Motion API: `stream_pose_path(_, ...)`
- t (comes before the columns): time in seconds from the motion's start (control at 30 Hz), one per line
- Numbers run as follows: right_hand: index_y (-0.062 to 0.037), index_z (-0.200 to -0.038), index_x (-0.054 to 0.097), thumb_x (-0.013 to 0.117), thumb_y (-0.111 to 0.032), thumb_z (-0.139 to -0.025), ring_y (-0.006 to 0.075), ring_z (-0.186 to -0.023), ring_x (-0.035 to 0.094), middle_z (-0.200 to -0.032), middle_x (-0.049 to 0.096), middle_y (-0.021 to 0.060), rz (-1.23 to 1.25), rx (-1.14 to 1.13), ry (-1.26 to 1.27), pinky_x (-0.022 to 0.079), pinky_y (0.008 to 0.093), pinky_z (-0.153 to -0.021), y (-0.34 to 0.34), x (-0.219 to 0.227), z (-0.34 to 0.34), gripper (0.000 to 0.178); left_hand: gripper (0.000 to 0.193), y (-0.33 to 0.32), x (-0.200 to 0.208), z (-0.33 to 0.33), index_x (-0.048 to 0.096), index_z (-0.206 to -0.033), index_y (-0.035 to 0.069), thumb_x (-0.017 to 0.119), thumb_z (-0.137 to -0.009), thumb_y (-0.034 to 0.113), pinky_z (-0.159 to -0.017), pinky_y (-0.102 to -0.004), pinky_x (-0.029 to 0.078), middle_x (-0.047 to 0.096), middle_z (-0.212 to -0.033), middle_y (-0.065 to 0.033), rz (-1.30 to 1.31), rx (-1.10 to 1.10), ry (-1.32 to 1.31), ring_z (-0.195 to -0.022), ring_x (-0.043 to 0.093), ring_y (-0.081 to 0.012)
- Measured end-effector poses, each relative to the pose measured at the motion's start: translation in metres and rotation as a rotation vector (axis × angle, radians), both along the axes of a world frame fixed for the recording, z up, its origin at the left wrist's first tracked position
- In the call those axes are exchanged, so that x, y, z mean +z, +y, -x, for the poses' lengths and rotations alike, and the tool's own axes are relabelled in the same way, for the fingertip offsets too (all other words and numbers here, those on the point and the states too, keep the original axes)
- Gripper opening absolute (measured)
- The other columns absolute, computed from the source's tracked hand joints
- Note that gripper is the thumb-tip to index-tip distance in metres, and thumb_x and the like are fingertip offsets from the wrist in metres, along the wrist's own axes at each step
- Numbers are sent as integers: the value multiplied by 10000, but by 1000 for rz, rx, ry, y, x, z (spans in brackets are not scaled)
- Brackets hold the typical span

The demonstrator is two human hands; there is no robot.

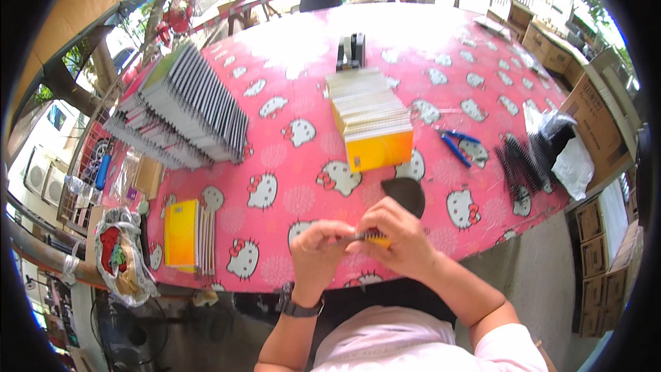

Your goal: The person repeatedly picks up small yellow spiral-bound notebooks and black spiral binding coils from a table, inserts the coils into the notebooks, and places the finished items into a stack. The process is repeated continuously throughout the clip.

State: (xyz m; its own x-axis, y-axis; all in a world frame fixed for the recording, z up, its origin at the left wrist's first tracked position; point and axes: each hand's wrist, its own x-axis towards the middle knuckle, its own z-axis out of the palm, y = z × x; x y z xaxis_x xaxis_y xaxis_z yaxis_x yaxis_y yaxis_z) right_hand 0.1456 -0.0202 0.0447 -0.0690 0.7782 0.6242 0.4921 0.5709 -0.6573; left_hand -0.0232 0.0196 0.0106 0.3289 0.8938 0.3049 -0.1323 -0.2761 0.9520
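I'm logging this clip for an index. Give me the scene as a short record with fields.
surface: table with pink cartoon-cat cloth
left hand: grips the small yellow notebook by its spiral edge
right hand: holds the same notebook
centre: row of yellow notebooks
left: stack of spiral notebooks
right: blue pliers, black spiral coils

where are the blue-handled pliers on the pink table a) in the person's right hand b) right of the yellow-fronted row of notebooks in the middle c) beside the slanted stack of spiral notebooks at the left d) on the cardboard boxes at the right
b: the blue-handled pliers lie flat on the pink patterned tablecloth, right of the yellow-fronted row of notebooks, apart from both hands.
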Motion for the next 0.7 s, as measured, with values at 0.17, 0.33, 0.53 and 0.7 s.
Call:
stream_pose_path(0.17, -32, -866, 573, 733, -219, -801, 292, -765, 563, -819, 559, 101, 7, 44, -81, 476, 376, -659, 5, 8, -3, 254, 202, -3, 0, -1, 676, -907, -13, 726, -737, -112, -729, -215, 508, 674, -890, -68, 74, -61, -210, -815, 611, -96)
stream_pose_path(0.33, -24, -906, 576, 699, -123, -805, 293, -769, 557, -839, 571, 101, -47, 107, -156, 476, 395, -680, 11, 11, 4, 188, 186, 2, -10, 6, 654, -890, 6, 753, -744, -54, -690, -233, 491, 668, -884, -78, 2, 20, -129, -814, 601, -99)
stream_pose_path(0.53, -8, -1050, 588, 724, -200, -789, 314, -855, 571, -966, 597, 137, 23, 77, -247, 478, 390, -729, 5, -1, -3, 352, 226, -3, 8, -3, 629, -1039, 27, 699, -825, 12, -689, -207, 463, 658, -848, -19, -122, 86, 20, -774, 592, -86)
stream_pose_path(0.7, -9, -1253, 515, 699, -372, -829, 334, -1077, 536, -1199, 555, 163, -104, -95, -231, 440, 413, -918, 14, 10, -6, 588, 328, 15, 13, 48, 539, -1228, 47, 607, -922, 144, -701, -257, 495, 597, -1138, -35, -107, 331, -195, -877, 582, -101)
